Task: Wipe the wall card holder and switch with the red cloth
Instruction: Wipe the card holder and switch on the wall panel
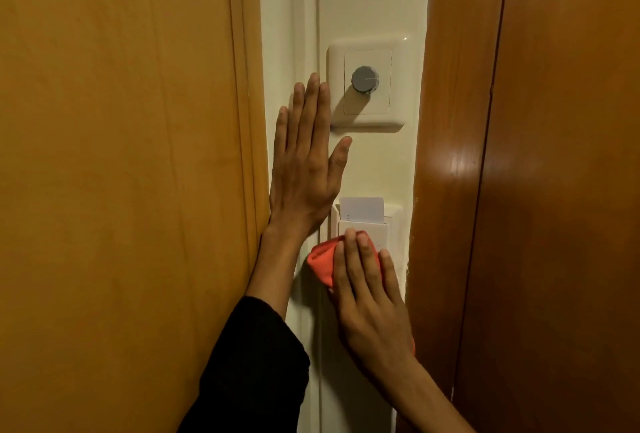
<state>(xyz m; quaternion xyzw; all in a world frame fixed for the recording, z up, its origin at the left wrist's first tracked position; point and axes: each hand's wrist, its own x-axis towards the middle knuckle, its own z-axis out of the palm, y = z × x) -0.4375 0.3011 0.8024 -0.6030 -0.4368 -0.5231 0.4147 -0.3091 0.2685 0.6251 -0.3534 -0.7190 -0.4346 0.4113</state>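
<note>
On a narrow cream wall strip hangs a white switch plate [367, 84] with a grey round knob [364, 79]. Below it sits the white card holder [363, 224], a white card [362, 209] standing in its slot. My right hand [369, 297] presses the red cloth [322, 261] flat against the lower part of the card holder and covers most of it. My left hand [306, 162] lies flat on the wall with fingers spread, just left of the switch plate and above the holder, holding nothing.
A light wooden door panel [121, 172] fills the left side, its edge touching my left forearm. A darker glossy wooden frame [519, 190] stands close on the right. White trim [304, 16] runs down the wall strip.
</note>
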